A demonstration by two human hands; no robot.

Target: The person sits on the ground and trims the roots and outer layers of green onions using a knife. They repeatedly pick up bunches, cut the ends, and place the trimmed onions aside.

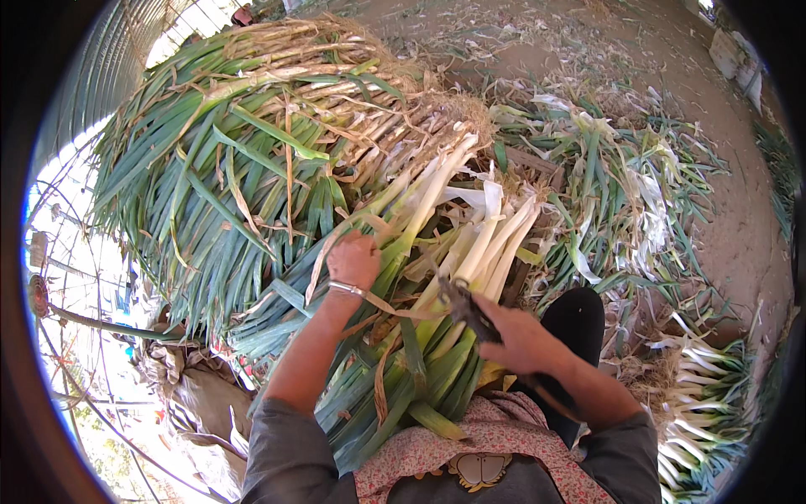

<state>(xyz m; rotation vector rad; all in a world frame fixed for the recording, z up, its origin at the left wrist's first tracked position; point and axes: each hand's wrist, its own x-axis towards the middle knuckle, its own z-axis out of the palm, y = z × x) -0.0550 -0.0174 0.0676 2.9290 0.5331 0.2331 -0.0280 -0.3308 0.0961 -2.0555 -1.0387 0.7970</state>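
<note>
My left hand, with a bracelet at the wrist, is closed in a fist among the leek-like stalks. It seems to grip a leaf or stalk, partly hidden by the fingers. My right hand is wrapped around the handle of a dark metal tool, blurred, its kind unclear. The tool lies over peeled white stalks whose green leaves reach down to my lap. Left of these, a big heap of unpeeled stalks has its roots pointing up and right.
Stripped leaves and white skins lie in a pile on the dirt floor. More peeled stalks are laid in a row at the lower right. Cloth sacking and wire netting stand at the left. My dark-clad knee is beside the stalks.
</note>
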